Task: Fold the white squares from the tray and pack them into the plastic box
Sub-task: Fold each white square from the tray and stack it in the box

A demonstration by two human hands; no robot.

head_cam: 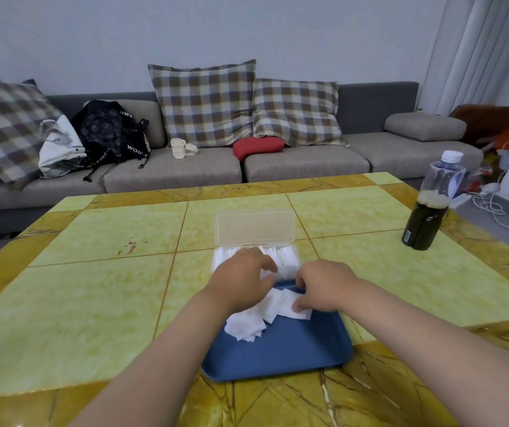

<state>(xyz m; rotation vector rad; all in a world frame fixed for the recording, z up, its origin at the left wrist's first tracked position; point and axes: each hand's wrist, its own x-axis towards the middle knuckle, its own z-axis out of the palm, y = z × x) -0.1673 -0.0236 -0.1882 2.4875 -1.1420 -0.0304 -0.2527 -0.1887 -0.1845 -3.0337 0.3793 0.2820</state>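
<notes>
A blue tray (280, 352) lies on the table in front of me with a loose pile of white squares (248, 325) at its far left. Just beyond it stands the clear plastic box (290, 260), its lid (254, 224) swung open backward, with folded white squares standing inside. My left hand (240, 277) hovers over the box's near edge and the tray's far end, fingers curled around a white piece. My right hand (324, 286) pinches a white square (296, 309) at the tray's far edge.
A plastic bottle (428, 211) of dark liquid stands at the table's right side. The table (93, 288) has green and yellow tiles. A grey sofa (305, 163) with plaid cushions, bags and a red pillow runs behind it. Cables lie on the floor at right.
</notes>
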